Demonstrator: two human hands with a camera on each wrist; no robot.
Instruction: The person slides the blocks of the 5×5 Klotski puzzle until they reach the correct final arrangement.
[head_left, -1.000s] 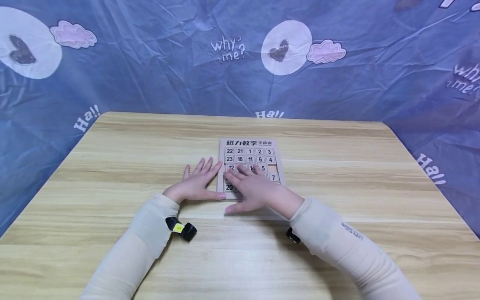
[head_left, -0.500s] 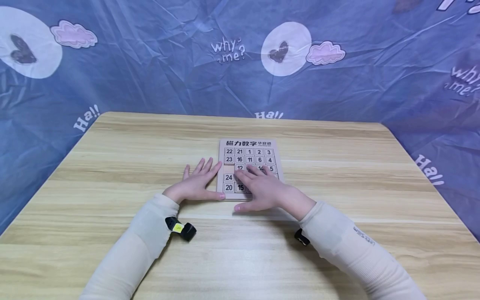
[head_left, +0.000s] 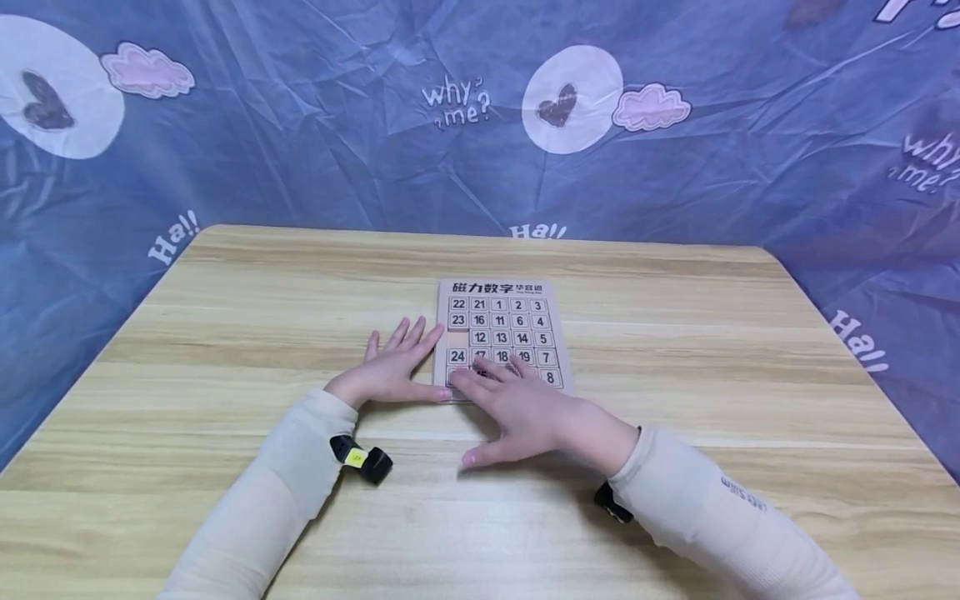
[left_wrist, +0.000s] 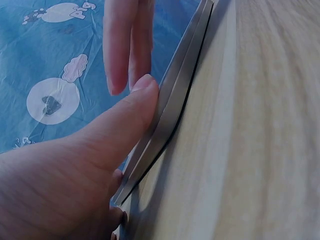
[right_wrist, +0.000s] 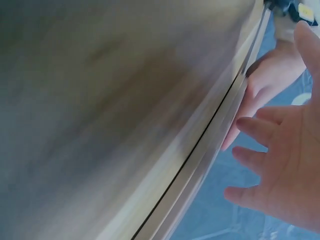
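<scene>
A sliding number puzzle (head_left: 500, 287) lies flat on the table, its tiles printed with black numbers. The third row has a gap (head_left: 457, 339) at its left end, above tile 24 (head_left: 457, 357). My left hand (head_left: 392, 371) lies at the left side with fingers spread, its thumb on the near left corner; the left wrist view shows that thumb (left_wrist: 135, 107) against the board's edge. Fingers of my right hand (head_left: 528, 417) reach over the bottom row and hide most of it. Its thumb points left, off the board. In the right wrist view, the fingers (right_wrist: 252, 160) are extended and apart.
The wooden table (head_left: 225, 333) extends on all sides of the puzzle. A blue printed cloth (head_left: 337, 125) hangs behind the far edge. A black wrist camera (head_left: 375, 465) sits on the left sleeve, another (head_left: 613, 502) under the right sleeve.
The third-row tiles slid right under the right hand, so the gap passed from the row's right end to its left. The right hand then drew back to the bottom row. The left hand stayed.
</scene>
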